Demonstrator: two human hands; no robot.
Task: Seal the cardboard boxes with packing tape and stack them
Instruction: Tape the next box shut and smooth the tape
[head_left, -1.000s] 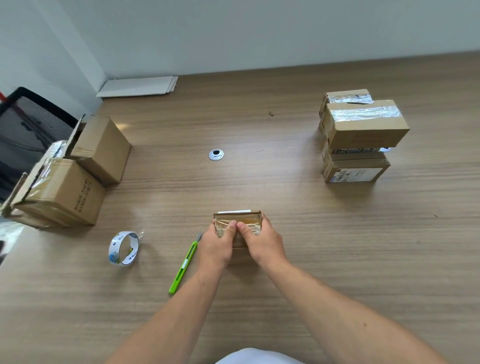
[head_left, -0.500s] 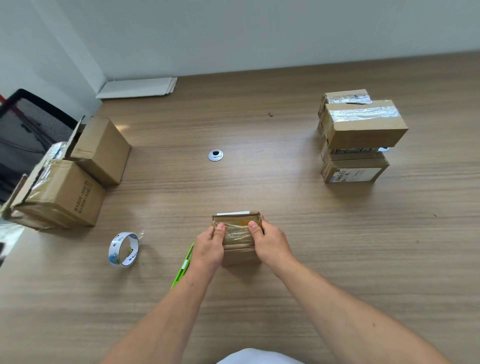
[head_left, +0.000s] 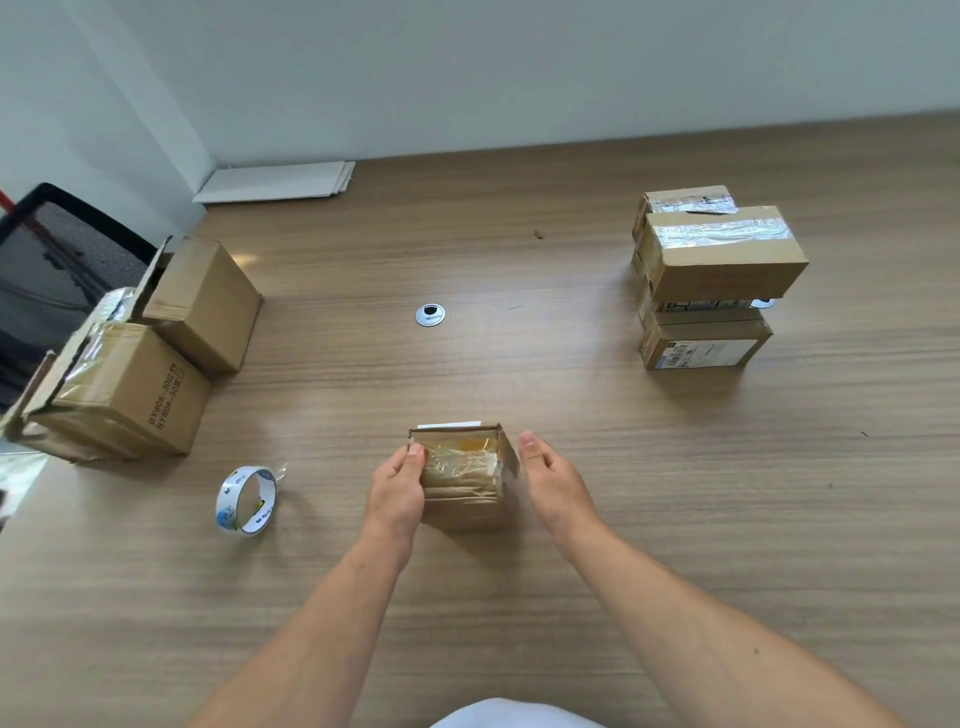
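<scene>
**Small box held at the near middle of the bench**

The wooden bench fills most of the view and runs back to a pale wall. At its far right stands a stack of sealed boxes. The top box carries a shiny strip of tape along its lid, another taped box sits just behind it, and the bottom box shows a printed label on its front.

At the left edge sit two larger boxes, touching each other. The nearer box has its flaps up and old tape across the top, and the further box also has a flap raised. A black mesh chair stands behind them, off the bench. Flat white sheets lie in the far left corner against the wall.

The small box, the one being worked on, rests on the bench at the near middle, between the two hands. Its top is covered in wrinkled clear tape.

The left hand holds the box by its left side, with the thumb pressed on the taped top edge. The right hand is just beside the right side, loose and wide with the thumb straight, gripping nothing. It is blurred, and I cannot tell whether its fingers touch the cardboard.

A tape roll stands on edge to the left of the left hand, well clear of it. A round cable grommet sits in the bench beyond the small box.
</scene>
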